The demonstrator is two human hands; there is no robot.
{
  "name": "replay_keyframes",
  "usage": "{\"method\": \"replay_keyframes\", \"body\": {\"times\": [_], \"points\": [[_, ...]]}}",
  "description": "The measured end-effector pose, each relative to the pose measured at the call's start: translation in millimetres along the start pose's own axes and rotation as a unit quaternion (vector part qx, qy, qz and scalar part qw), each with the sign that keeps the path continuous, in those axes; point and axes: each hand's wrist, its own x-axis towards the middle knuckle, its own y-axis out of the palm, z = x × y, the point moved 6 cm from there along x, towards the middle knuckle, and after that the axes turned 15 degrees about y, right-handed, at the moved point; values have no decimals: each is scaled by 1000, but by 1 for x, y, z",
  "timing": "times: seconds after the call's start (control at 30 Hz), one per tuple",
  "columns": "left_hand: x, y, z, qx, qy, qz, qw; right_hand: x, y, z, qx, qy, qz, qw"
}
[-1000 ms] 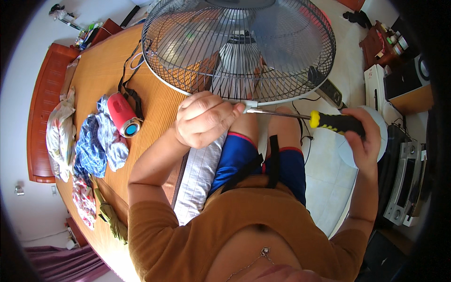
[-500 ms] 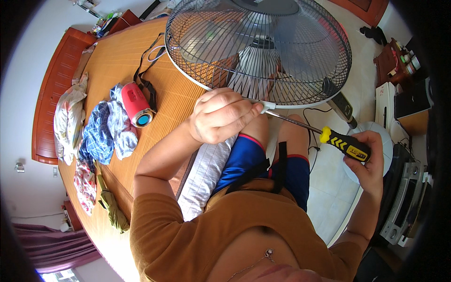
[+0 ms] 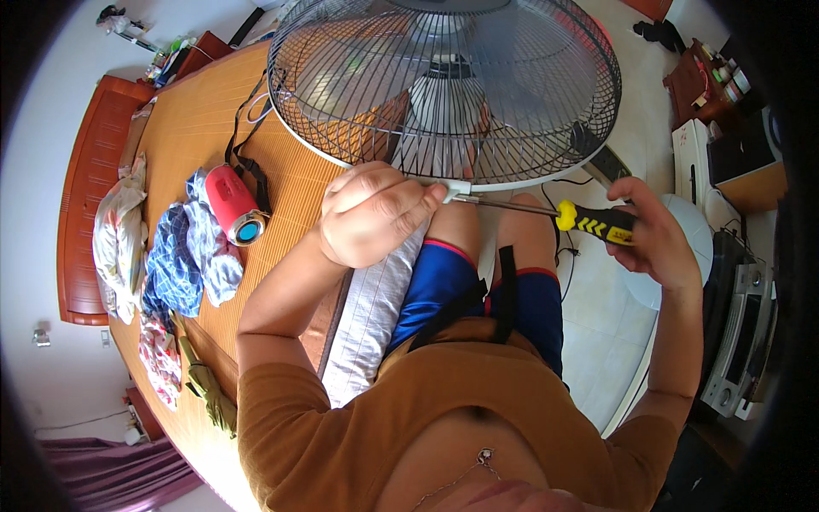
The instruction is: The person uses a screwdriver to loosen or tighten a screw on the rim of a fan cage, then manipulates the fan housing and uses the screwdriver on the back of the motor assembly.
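A standing fan with a dark wire grille and a white rim fills the top middle. My left hand is closed around the near edge of that rim, beside a white clip. In my right hand is a screwdriver with a black and yellow handle, its fingers wrapped round the handle's end. The metal shaft points left, and its tip meets the clip on the rim. Whether the tip sits in a screw is too small to tell.
Left of me is a bed with a bamboo mat, bearing a red cylindrical speaker, crumpled clothes and a folded olive umbrella. The fan's round white base stands on the tiled floor at right, near a silver audio unit.
The fan rim and my left hand have shifted left in view. My right hand has moved left and up with the screwdriver, which lies flatter, and its finger grip has changed.
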Motion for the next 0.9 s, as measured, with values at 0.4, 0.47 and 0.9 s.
{"method": "replay_keyframes", "body": {"times": [0.4,0.47,0.9], "points": [[2,5,-4,13,-10,43,999,-43,6,28,-378,-420,-261,783],[2,4,-4,7,-13,38,999,-46,8,26,-380,-449,-267,763],[3,5,0,-6,-25,45,999,-20,-2,-6,-156,-173,-109,966]]}}
